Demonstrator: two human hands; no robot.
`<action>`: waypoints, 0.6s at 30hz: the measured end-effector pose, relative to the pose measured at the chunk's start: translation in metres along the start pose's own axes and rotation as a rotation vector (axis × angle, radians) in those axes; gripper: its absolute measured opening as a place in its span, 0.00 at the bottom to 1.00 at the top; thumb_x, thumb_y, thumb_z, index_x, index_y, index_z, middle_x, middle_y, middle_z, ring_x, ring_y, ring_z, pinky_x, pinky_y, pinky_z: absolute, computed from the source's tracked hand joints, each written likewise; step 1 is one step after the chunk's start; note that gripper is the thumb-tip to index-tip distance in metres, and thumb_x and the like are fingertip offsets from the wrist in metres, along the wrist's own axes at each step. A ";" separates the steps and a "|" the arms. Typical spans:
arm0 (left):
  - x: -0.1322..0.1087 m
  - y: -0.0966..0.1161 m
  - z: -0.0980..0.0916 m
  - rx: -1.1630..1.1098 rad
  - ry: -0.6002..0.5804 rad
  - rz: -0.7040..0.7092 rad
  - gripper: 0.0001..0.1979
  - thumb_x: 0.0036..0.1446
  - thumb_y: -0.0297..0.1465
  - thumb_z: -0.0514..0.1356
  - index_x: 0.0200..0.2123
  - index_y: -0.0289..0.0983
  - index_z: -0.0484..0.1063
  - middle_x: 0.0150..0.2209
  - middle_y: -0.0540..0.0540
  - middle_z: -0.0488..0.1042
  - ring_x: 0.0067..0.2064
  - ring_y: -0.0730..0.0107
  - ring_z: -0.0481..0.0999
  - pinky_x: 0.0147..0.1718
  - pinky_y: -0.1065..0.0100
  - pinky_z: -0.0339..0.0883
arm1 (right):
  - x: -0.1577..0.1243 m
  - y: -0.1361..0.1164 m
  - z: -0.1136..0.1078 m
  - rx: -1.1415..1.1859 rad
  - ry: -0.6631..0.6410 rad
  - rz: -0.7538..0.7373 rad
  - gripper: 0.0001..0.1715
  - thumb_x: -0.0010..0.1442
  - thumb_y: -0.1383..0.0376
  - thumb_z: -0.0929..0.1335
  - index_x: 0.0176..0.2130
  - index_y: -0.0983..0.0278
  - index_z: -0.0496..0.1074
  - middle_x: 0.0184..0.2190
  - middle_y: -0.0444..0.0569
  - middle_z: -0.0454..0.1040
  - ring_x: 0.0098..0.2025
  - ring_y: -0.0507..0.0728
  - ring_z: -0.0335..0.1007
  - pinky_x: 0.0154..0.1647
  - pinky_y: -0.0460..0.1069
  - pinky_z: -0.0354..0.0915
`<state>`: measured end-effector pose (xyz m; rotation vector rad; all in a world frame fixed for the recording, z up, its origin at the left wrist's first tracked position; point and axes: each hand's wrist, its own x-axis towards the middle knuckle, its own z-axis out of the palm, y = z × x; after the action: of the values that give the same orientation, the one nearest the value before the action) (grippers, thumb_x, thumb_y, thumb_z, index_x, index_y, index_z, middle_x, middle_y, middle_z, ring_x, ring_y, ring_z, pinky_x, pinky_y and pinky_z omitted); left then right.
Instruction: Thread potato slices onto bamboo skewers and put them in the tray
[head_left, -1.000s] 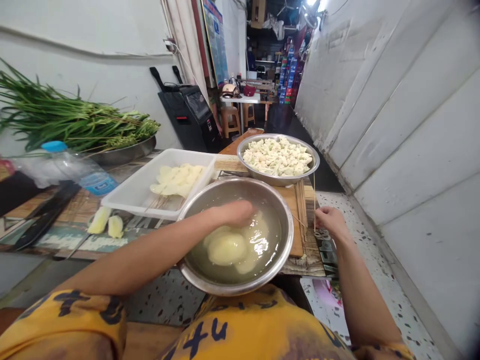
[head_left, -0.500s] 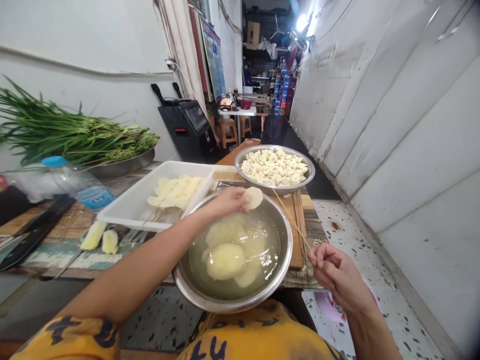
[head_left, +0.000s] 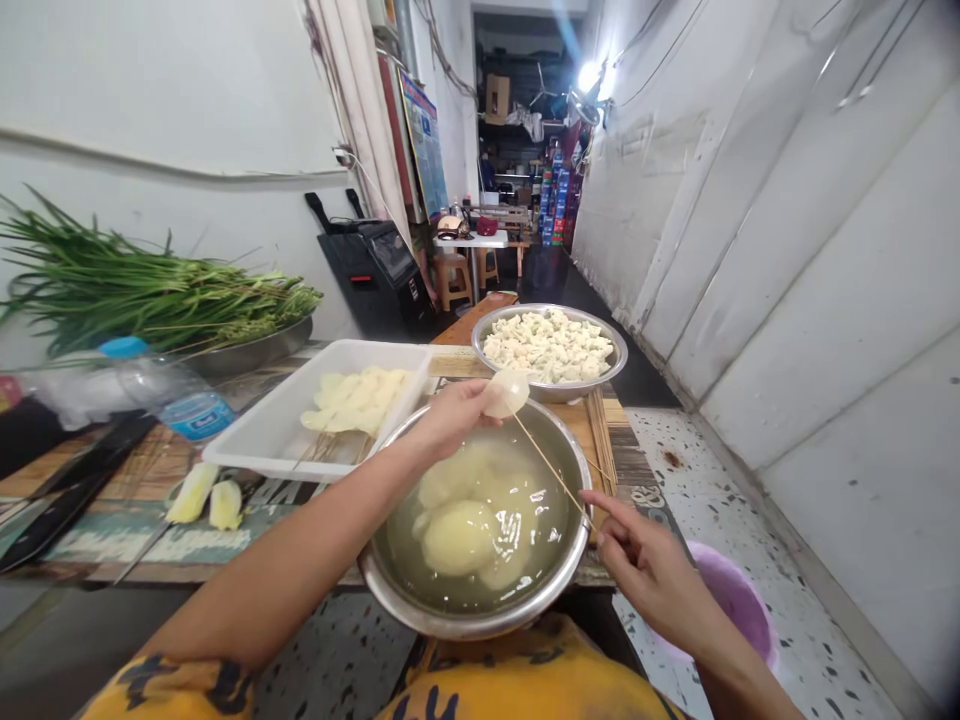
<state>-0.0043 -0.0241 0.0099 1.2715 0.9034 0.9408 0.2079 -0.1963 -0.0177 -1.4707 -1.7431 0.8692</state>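
Between the fingers of my left hand [head_left: 457, 420] is a thin, pale potato slice [head_left: 508, 393], held above the far rim of a metal basin [head_left: 480, 628]. My right hand [head_left: 645, 560], at the basin's right side, pinches a thin wooden skewer [head_left: 551, 465]. The skewer's far tip meets the slice's lower edge; whether it has gone through, I cannot tell. In the basin's cloudy water lie a peeled potato [head_left: 459, 538] and several more slices. A white plastic tray [head_left: 255, 440] to the left holds skewered slices [head_left: 356, 400].
Cauliflower florets [head_left: 547, 345] fill a metal bowl behind the basin. More skewers [head_left: 600, 440] lie on the board at right. Leftward are a water bottle [head_left: 176, 395], green chives [head_left: 150, 295], vegetable pieces [head_left: 191, 493] and a black-handled knife [head_left: 75, 490]. A purple tub [head_left: 739, 600] stands on the floor.
My right hand has moved left and brought the skewer across the basin to the potato slice. My left hand stays near the same place with the slice. The view has tilted slightly.
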 end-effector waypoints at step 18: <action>-0.008 0.007 0.009 0.140 0.120 0.043 0.14 0.40 0.35 0.65 0.32 0.33 0.75 0.28 0.47 0.76 0.30 0.70 0.71 0.33 0.67 0.64 | 0.027 -0.012 0.009 -0.138 0.174 -0.148 0.19 0.62 0.65 0.60 0.49 0.61 0.72 0.35 0.48 0.79 0.34 0.58 0.75 0.32 0.48 0.67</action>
<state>0.0005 -0.0345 0.0178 1.3689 1.0541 1.0106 0.1910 -0.1718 -0.0103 -1.4381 -1.7834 0.5372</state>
